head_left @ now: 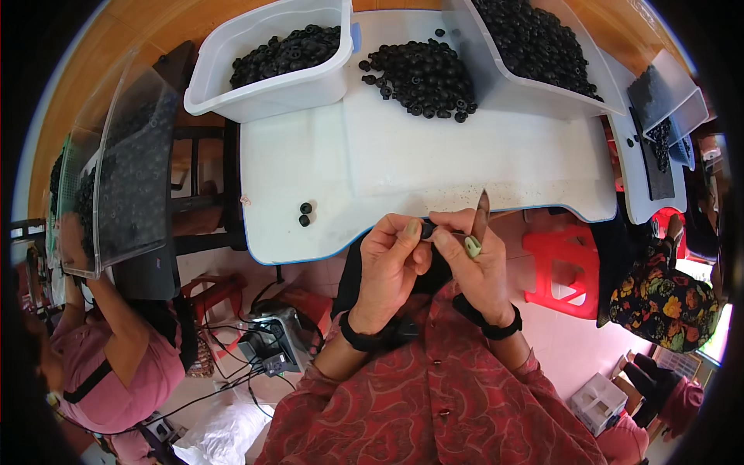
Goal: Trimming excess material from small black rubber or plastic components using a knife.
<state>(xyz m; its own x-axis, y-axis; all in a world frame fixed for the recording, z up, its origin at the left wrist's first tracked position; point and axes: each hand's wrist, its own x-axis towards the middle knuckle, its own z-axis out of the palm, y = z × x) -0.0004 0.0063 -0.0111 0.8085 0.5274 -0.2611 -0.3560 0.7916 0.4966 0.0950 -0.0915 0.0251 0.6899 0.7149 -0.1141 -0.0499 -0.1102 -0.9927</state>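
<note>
My left hand (392, 260) and my right hand (474, 262) meet just off the table's near edge. Between my left thumb and fingers is a small black rubber-like ring part (427, 230), and the tips of my right fingers touch it. A slim pointed tool (482, 211), brown and blade-like, sticks up from my right hand, with a light green piece (473, 246) by the thumb. How the two join is hidden. Two more black ring parts (305, 214) lie on the white table (403, 167) to the left. A heap of them (425, 77) sits at the far middle.
A white tub (267, 101) of black parts stands far left, and a translucent bin (535, 89) of them far right. A clear bin (128, 178) is by a co-worker (116, 341) at left. A red stool (562, 267) stands right; cables (248, 364) trail lower left.
</note>
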